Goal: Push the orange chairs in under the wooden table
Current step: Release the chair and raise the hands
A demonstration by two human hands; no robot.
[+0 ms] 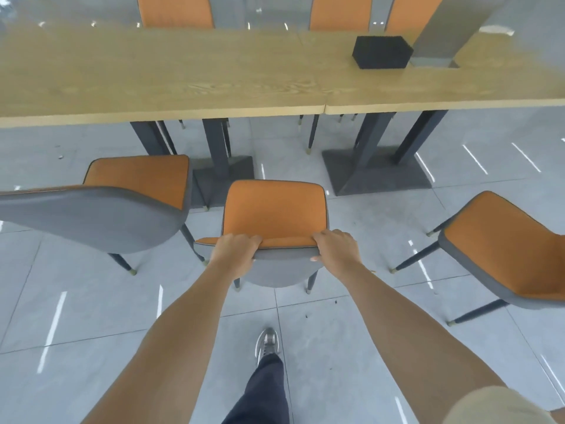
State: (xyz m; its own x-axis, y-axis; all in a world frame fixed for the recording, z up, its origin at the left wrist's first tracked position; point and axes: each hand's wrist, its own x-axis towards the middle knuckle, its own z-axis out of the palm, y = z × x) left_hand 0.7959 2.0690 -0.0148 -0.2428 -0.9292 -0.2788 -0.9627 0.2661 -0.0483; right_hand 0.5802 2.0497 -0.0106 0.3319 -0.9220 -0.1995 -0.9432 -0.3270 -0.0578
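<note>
An orange chair [275, 209] with a grey back stands in the middle, facing the long wooden table [183, 81], its seat short of the table's edge. My left hand [234, 254] grips the top of its backrest on the left side. My right hand [336, 250] grips the same backrest on the right. A second orange chair [137, 179] stands to the left, turned slightly, also out from the table. A third orange chair [504, 243] stands at the right, angled away.
Dark table legs with flat bases [376, 175] stand under the table ahead of the chair. A black box [382, 52] and a grey pillar [443, 35] sit on the right of the tabletop. More orange chairs [175, 10] line the far side. My foot [267, 344] is on the grey tiled floor.
</note>
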